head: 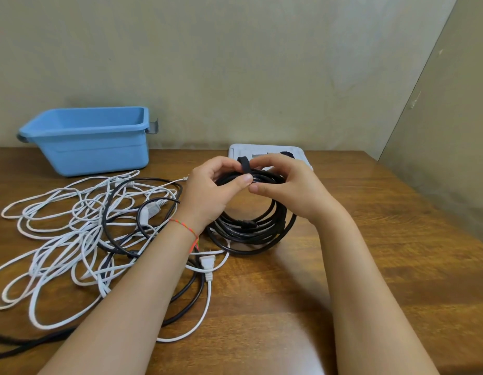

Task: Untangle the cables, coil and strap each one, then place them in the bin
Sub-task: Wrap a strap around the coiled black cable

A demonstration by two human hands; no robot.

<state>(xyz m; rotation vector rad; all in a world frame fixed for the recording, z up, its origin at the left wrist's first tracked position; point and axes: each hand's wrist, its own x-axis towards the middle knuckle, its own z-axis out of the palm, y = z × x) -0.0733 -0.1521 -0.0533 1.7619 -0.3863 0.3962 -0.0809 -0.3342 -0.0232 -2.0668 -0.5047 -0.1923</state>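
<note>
**On the table: both hands at the strap of a black coil**

At the middle of the wooden table (343, 266), a coil of black cable (251, 228) stands on edge, its lower loops resting on the wood and its top held up between the two hands. The left hand (207, 190) has its fingers curled over the top of the coil, thumb pressed along the strands. The right hand (286, 185) grips the same spot from the other side, thumb tip just beside the left thumb. A black strap (244, 165) rises from between the fingers of both hands and loops over the bundle; both hands pinch it against the cable.

To the left lies a loose tangle of white cable (58, 234) mixed with a second black cable (121, 212), spread flat on the table. A white plug (207, 262) lies near the left forearm, just in front of the coil.

The blue bin (83, 152) sits at the far left of the table against the wall, well apart from the coil. A pale grey tray (300, 154) lies behind the hands, with dark items on it that are mostly hidden. A red thread bracelet (186, 230) circles the left wrist.
</note>
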